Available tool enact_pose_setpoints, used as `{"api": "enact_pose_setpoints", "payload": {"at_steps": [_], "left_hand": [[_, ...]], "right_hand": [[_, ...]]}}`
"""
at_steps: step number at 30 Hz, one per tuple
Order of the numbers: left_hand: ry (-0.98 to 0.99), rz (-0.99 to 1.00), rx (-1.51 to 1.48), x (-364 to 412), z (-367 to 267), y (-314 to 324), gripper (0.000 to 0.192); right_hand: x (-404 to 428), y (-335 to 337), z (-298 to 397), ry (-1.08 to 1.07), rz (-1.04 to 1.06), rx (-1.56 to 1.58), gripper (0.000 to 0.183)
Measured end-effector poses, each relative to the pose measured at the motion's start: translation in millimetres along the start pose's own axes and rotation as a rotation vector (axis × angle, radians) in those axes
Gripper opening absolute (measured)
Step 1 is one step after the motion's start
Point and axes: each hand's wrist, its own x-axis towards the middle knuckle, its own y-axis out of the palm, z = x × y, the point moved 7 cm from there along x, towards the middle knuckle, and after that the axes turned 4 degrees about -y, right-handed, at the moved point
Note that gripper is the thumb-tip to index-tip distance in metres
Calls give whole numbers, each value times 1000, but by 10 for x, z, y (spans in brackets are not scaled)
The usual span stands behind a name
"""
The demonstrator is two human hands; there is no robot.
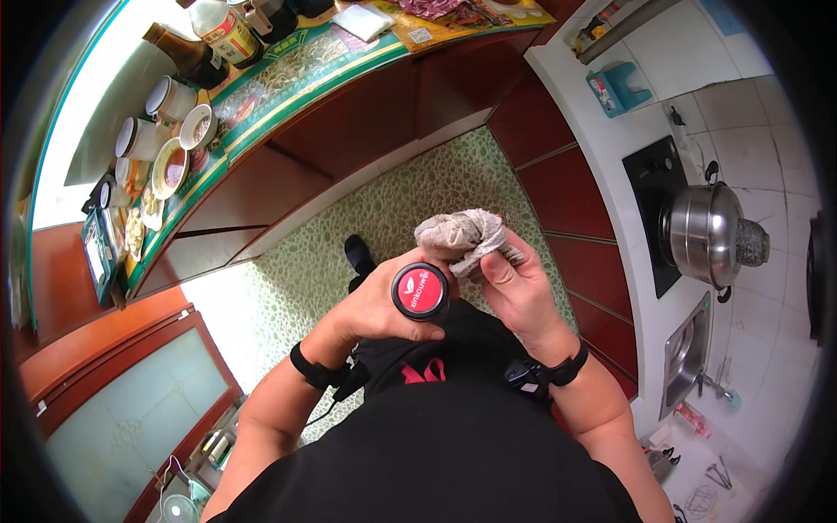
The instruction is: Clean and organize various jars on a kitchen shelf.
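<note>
My left hand (386,297) is wrapped around a container (420,291) with a round red lid top and a black rim, seen from above; its body is mostly hidden below the lid. The lid bears writing and a leaf mark. In my right hand (523,287) is a crumpled, greyish-beige cloth (464,238), pinched between thumb and fingers. The cloth lies close beside the container, above and right of its lid; whether they touch cannot be told. Both hands are in front of my body, over the green pebble-patterned floor (314,222).
Bottles (225,33), jars (140,138), bowls (171,168) and small plates (134,232) stand on the counter at upper left. At right, a steel pot (703,225) sits on a black cooktop (654,176), near a sink (683,356). Red cabinets (373,104) line the floor.
</note>
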Motion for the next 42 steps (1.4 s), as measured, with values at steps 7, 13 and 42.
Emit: {"api": "enact_pose_setpoints", "payload": {"at_steps": [7,13,42], "left_hand": [[27,-6,80,-5,-114,8,64],[21,-13,150,-3,-71,14,71],[-109,-14,176,52,-194,58,73]], "right_hand": [[-40,37,131,21,109,-76,50],[-130,147,251,88,289,-247,44],[-129,414,591,-332,487,-960,38]]}}
